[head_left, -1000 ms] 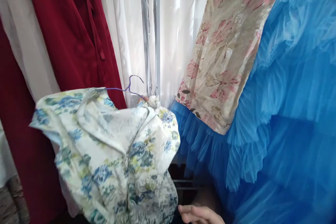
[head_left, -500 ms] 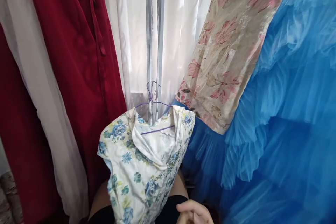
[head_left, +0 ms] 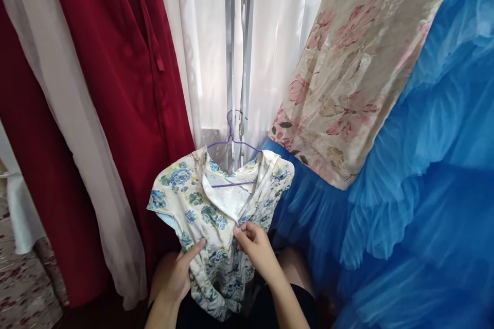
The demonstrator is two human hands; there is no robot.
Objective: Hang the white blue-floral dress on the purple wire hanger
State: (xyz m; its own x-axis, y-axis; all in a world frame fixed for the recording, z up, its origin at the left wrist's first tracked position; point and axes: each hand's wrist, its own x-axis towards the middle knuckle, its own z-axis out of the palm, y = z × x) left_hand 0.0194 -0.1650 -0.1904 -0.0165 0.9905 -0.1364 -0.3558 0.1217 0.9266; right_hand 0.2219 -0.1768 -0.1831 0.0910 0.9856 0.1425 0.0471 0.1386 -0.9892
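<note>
Purple single hanger (head_left: 230,139), one floral blouse (head_left: 218,236), two hands (head_left: 180,273) (head_left: 258,249) gripping it

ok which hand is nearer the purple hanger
Right: the right hand is at the upper front of the blue-floral top, below the purple hanger; the left hand is lower, at its side.

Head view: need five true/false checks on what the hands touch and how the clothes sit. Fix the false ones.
1. The white fabric blouse with blue flowers is on a thin purple hanger. True.
2. The left hand touches the hanger's hook. False: it is at the blouse's side.
3. The right hand is at the base of the blouse's neckline. True.
4. The tiered blue tulle garment is at the picture's left. False: it is at the right.
5. A beige cloth garment with pink flowers overlaps the blue tulle. True.
</note>
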